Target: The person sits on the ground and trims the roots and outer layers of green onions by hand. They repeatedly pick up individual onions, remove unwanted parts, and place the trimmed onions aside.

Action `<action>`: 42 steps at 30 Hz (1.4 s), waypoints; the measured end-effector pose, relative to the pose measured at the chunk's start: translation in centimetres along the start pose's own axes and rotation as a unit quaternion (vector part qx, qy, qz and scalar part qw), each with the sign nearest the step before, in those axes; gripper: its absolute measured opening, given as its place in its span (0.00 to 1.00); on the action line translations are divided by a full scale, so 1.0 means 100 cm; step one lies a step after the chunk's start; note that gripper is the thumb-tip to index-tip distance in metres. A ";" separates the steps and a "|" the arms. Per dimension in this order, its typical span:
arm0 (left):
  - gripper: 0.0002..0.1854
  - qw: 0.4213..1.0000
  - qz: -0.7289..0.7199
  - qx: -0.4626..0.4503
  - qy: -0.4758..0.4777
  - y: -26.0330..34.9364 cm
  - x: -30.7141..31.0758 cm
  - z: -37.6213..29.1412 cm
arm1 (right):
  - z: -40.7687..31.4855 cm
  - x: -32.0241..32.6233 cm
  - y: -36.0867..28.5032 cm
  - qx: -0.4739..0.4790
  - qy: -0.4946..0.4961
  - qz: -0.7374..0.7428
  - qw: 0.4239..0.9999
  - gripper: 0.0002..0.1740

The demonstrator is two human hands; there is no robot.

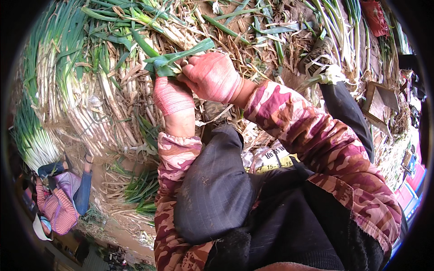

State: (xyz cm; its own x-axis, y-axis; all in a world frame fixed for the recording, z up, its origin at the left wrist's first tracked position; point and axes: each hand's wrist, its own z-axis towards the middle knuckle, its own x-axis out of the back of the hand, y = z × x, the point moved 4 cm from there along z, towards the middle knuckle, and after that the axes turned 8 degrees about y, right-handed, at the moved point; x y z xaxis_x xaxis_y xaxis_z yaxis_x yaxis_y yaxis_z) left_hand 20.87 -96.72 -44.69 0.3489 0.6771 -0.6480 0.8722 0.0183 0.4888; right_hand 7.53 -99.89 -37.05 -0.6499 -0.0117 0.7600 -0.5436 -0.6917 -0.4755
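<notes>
Both of my hands wear pink cloth coverings and meet just beyond my left knee. My left hand point(172, 94) is closed around the leafy part of a long green onion point(166, 62), whose folded green leaves stick out above the fist. Against it, my right hand point(215, 77) is curled with thumb and fingers pinching near the base of the leaves. One leaf stretches right above my right knuckles. The onion's lower stalk is hidden behind my hands. Long green onions with dirty pale stalks point(112, 98) lie in a row close to my left.
Dry husks and cut leaves point(268, 34) litter the ground ahead. Peeled white-stalked onions point(346, 37) lie at upper right, near a red mesh bag point(374, 18). A wooden frame point(379, 105) stands right of my leg. A printed sack point(271, 157) is beneath me. Another person point(61, 200) sits at lower left.
</notes>
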 end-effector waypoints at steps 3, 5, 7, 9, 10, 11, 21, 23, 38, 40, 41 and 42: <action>0.20 0.999 0.000 -0.028 0.014 0.004 0.007 0.007 | -0.011 -0.003 0.000 0.041 -0.029 -0.016 0.999 0.13; 0.20 0.997 -0.001 -0.060 0.041 0.010 0.002 0.006 | -0.028 -0.008 0.005 0.029 -0.076 -0.007 0.997 0.12; 0.20 0.997 0.013 -0.061 0.037 0.011 -0.003 0.004 | -0.031 -0.005 0.009 -0.089 -0.078 0.065 0.991 0.15; 0.20 0.998 0.023 -0.062 0.020 0.012 -0.009 0.002 | -0.021 0.004 0.013 -0.180 -0.043 0.148 0.971 0.18; 0.20 0.999 0.021 -0.043 -0.001 0.009 -0.005 0.005 | -0.017 0.001 0.015 -0.206 -0.014 0.161 0.965 0.19; 0.20 0.999 0.006 -0.029 -0.025 0.005 -0.001 0.003 | -0.012 0.000 0.013 -0.214 -0.011 0.210 0.954 0.19; 0.10 0.996 0.062 -0.050 -0.040 0.000 -0.027 -0.014 | 0.009 0.017 0.017 -0.191 -0.144 0.110 0.965 0.22; 0.12 0.995 0.072 -0.062 0.005 0.001 -0.026 -0.021 | 0.000 0.017 0.017 -0.138 -0.159 0.103 0.972 0.21; 0.20 0.995 -0.068 0.006 -0.074 0.063 0.005 0.014 | -0.356 0.103 0.182 -0.212 -0.695 -0.176 0.664 0.14; 0.22 0.995 -0.047 -0.031 -0.087 0.071 0.010 0.013 | -0.249 0.109 0.115 -0.191 -0.584 -0.216 0.759 0.08; 0.22 0.995 -0.056 -0.027 -0.079 0.068 0.004 0.008 | -0.199 0.104 0.093 -0.276 -0.515 -0.203 0.786 0.08; 0.22 0.995 -0.066 -0.020 -0.074 0.065 -0.002 0.009 | -0.167 0.104 0.073 -0.263 -0.326 -0.127 0.899 0.14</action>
State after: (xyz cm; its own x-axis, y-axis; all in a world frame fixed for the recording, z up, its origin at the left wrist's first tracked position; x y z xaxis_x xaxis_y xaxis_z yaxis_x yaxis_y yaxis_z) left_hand 26.81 -97.37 -41.88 0.2817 0.5515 -0.7851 0.9003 0.1311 0.4151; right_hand -12.05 -92.97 -40.04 -0.1127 -0.4408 0.8905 -0.9178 -0.2971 -0.2633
